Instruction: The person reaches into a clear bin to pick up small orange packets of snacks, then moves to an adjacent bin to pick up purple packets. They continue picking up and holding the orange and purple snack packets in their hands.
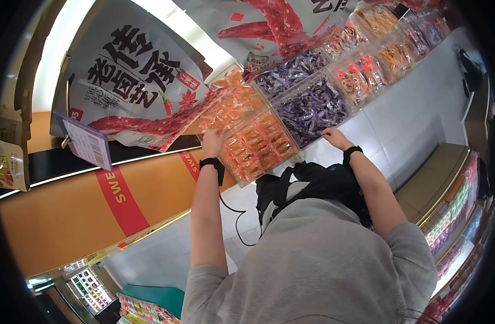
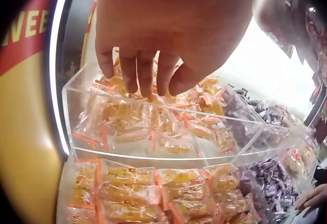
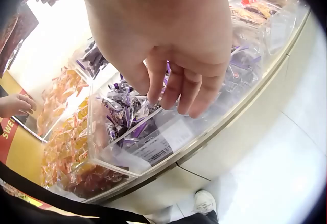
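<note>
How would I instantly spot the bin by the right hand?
From the big grey bag with black lettering, go right past the orange packets to two clear bins of purple wrappers. It's the nearer one, the right hand at its aisle edge.

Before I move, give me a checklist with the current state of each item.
1. Left hand over the orange packets: ok.
2. Left fingertips clear of those packets: cannot tell, they overlap in view.
3. Right hand at the front of the purple-wrapped sweets: ok.
4. Right hand not carrying a sweet: ok, none seen in its fingers.
5. Clear wall standing between orange and purple goods: ok.
6. Price label by the right hand legible: not ok, print too small and blurred.
</note>
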The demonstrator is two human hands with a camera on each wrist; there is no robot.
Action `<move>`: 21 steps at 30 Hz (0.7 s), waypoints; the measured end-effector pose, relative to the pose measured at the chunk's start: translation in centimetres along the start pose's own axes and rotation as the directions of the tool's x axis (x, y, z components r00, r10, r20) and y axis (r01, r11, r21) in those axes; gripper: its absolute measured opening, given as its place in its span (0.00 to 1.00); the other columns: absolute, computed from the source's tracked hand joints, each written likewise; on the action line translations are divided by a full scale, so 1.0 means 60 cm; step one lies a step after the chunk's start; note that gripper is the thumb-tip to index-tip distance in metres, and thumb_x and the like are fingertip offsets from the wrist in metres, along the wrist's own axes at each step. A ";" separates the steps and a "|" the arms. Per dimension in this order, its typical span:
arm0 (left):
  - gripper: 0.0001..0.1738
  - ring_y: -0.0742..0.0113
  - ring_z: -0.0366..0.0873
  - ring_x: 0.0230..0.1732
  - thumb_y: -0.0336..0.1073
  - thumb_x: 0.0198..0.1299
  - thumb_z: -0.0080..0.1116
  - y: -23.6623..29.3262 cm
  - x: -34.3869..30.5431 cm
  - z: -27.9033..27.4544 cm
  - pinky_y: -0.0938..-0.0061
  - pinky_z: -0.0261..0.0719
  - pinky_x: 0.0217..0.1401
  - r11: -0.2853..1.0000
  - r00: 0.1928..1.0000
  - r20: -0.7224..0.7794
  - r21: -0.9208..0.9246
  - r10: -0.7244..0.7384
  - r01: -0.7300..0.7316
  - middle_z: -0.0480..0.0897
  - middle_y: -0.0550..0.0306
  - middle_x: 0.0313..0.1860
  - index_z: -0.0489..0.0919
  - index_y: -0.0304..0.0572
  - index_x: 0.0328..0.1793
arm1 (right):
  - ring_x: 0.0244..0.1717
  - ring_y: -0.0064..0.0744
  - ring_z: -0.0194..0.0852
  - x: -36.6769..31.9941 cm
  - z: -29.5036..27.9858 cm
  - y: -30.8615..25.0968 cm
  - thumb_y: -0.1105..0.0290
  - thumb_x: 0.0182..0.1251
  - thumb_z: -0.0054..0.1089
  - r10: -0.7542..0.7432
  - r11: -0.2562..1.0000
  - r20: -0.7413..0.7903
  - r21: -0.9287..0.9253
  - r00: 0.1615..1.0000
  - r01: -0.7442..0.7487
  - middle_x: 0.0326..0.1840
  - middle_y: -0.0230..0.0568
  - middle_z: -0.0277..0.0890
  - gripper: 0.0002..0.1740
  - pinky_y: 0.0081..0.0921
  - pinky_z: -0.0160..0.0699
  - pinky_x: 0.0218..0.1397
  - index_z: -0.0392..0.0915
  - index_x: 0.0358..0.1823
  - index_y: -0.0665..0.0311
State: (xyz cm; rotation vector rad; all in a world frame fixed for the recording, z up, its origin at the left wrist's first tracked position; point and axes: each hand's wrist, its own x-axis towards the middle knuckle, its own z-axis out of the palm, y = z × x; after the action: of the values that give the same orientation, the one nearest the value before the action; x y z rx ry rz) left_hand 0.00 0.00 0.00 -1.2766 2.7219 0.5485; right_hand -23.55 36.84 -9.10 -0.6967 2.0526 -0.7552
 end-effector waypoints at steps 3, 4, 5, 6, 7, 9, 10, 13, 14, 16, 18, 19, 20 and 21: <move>0.14 0.56 0.75 0.43 0.43 0.52 0.49 0.013 0.002 0.000 0.63 0.70 0.46 0.997 0.988 0.138 0.055 -0.069 0.061 0.78 0.52 0.42 0.79 0.49 0.41 | 0.42 0.43 0.72 -0.002 -0.007 0.003 0.70 0.50 0.51 -0.032 0.999 -0.070 -0.002 0.997 0.032 0.38 0.47 0.75 0.11 0.31 0.69 0.46 0.76 0.35 0.65; 0.14 0.55 0.75 0.43 0.42 0.53 0.49 0.008 0.004 0.003 0.64 0.71 0.45 0.998 0.989 0.149 0.059 -0.011 0.002 0.78 0.52 0.41 0.78 0.49 0.43 | 0.41 0.43 0.71 -0.002 -0.005 0.002 0.70 0.50 0.50 -0.045 0.999 -0.076 0.000 0.996 0.045 0.37 0.47 0.75 0.11 0.31 0.69 0.45 0.76 0.35 0.65; 0.15 0.55 0.75 0.42 0.41 0.53 0.48 0.001 0.002 0.004 0.64 0.71 0.45 0.996 0.986 0.162 0.066 0.044 -0.055 0.78 0.52 0.41 0.77 0.48 0.45 | 0.41 0.44 0.71 -0.003 0.001 0.001 0.70 0.50 0.50 -0.057 0.998 -0.078 0.006 0.995 0.058 0.37 0.47 0.75 0.11 0.32 0.69 0.45 0.76 0.35 0.65; 0.15 0.55 0.75 0.42 0.41 0.53 0.48 0.002 -0.003 0.005 0.64 0.71 0.45 0.996 0.985 0.167 0.065 0.045 -0.056 0.78 0.52 0.41 0.77 0.48 0.45 | 0.41 0.44 0.71 -0.004 0.004 0.001 0.70 0.50 0.50 -0.052 0.999 -0.077 0.006 0.996 0.053 0.37 0.47 0.75 0.11 0.32 0.69 0.45 0.76 0.35 0.65; 0.15 0.54 0.75 0.42 0.40 0.53 0.48 0.006 -0.005 0.008 0.64 0.72 0.44 0.992 0.983 0.173 0.097 0.067 -0.085 0.78 0.51 0.41 0.76 0.49 0.46 | 0.40 0.44 0.71 -0.002 0.003 0.002 0.70 0.50 0.50 -0.062 0.998 -0.076 -0.031 0.995 0.059 0.36 0.47 0.75 0.11 0.32 0.69 0.45 0.76 0.34 0.65; 0.16 0.53 0.74 0.42 0.39 0.53 0.48 0.010 -0.009 0.011 0.64 0.72 0.43 0.985 0.979 0.180 0.129 0.090 -0.115 0.77 0.50 0.40 0.75 0.49 0.48 | 0.40 0.44 0.71 0.000 0.003 0.004 0.69 0.51 0.50 -0.069 0.996 -0.076 -0.067 0.995 0.064 0.36 0.47 0.75 0.11 0.32 0.69 0.44 0.76 0.34 0.65; 0.16 0.54 0.75 0.42 0.40 0.52 0.49 0.012 -0.012 0.012 0.64 0.73 0.42 0.976 0.981 0.158 0.166 0.113 -0.139 0.77 0.50 0.40 0.75 0.49 0.48 | 0.40 0.44 0.71 0.000 0.004 0.005 0.69 0.51 0.50 -0.074 0.995 -0.074 -0.068 0.994 0.069 0.36 0.47 0.75 0.11 0.32 0.69 0.44 0.76 0.34 0.65; 0.14 0.54 0.76 0.39 0.38 0.52 0.48 0.021 -0.010 0.013 0.63 0.74 0.39 0.939 0.977 0.147 0.285 0.154 -0.191 0.78 0.48 0.38 0.76 0.49 0.45 | 0.39 0.44 0.71 0.000 0.010 0.008 0.69 0.51 0.49 -0.085 0.994 -0.079 -0.069 0.993 0.079 0.35 0.47 0.75 0.11 0.32 0.70 0.43 0.76 0.34 0.64; 0.11 0.54 0.77 0.37 0.37 0.52 0.48 0.025 -0.008 0.014 0.63 0.75 0.36 0.908 0.974 0.154 0.361 0.167 -0.213 0.78 0.48 0.36 0.77 0.49 0.41 | 0.39 0.44 0.72 -0.001 0.011 0.011 0.69 0.51 0.49 -0.096 0.993 -0.082 -0.076 0.992 0.090 0.35 0.47 0.75 0.11 0.32 0.70 0.43 0.76 0.34 0.64; 0.10 0.52 0.77 0.36 0.36 0.52 0.47 0.024 0.006 0.022 0.62 0.74 0.37 0.898 0.972 0.172 0.383 0.163 -0.218 0.78 0.47 0.33 0.77 0.46 0.38 | 0.38 0.43 0.72 -0.007 0.007 0.006 0.69 0.51 0.49 -0.068 0.996 -0.073 -0.053 0.995 0.065 0.35 0.47 0.75 0.11 0.32 0.70 0.43 0.76 0.34 0.64; 0.10 0.50 0.77 0.35 0.35 0.52 0.46 0.017 0.019 0.028 0.60 0.74 0.38 0.888 0.969 0.192 0.403 0.154 -0.221 0.78 0.46 0.30 0.77 0.43 0.35 | 0.38 0.43 0.73 -0.013 0.009 0.009 0.69 0.52 0.49 -0.041 0.999 -0.059 -0.032 0.997 0.039 0.34 0.46 0.75 0.11 0.32 0.70 0.42 0.76 0.34 0.64; 0.10 0.50 0.77 0.34 0.35 0.52 0.46 0.011 0.022 0.033 0.60 0.74 0.37 0.872 0.963 0.212 0.424 0.167 -0.245 0.78 0.46 0.29 0.77 0.43 0.35 | 0.37 0.43 0.73 -0.015 0.012 0.014 0.69 0.52 0.49 -0.052 0.999 -0.058 -0.012 0.997 0.051 0.34 0.46 0.76 0.11 0.31 0.71 0.42 0.76 0.35 0.64; 0.10 0.50 0.77 0.34 0.34 0.51 0.46 0.006 0.023 0.038 0.60 0.74 0.37 0.854 0.956 0.232 0.445 0.179 -0.268 0.78 0.46 0.29 0.77 0.43 0.35 | 0.37 0.42 0.73 -0.017 0.013 0.020 0.69 0.52 0.49 -0.065 0.998 -0.058 0.009 0.996 0.066 0.34 0.46 0.76 0.11 0.31 0.71 0.42 0.76 0.35 0.64; 0.10 0.50 0.77 0.34 0.34 0.51 0.46 0.007 0.021 0.038 0.60 0.74 0.37 0.854 0.955 0.236 0.444 0.182 -0.272 0.78 0.46 0.29 0.77 0.43 0.35 | 0.37 0.42 0.73 -0.018 0.011 0.022 0.69 0.52 0.49 -0.060 0.998 -0.059 0.010 0.996 0.061 0.34 0.46 0.76 0.11 0.31 0.71 0.42 0.76 0.35 0.64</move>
State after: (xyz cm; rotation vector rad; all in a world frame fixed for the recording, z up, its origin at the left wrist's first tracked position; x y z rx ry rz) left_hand -1.31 0.15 -2.29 -0.7465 2.6268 -0.0012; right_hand -22.70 38.28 -9.81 -0.7409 2.0861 -0.8306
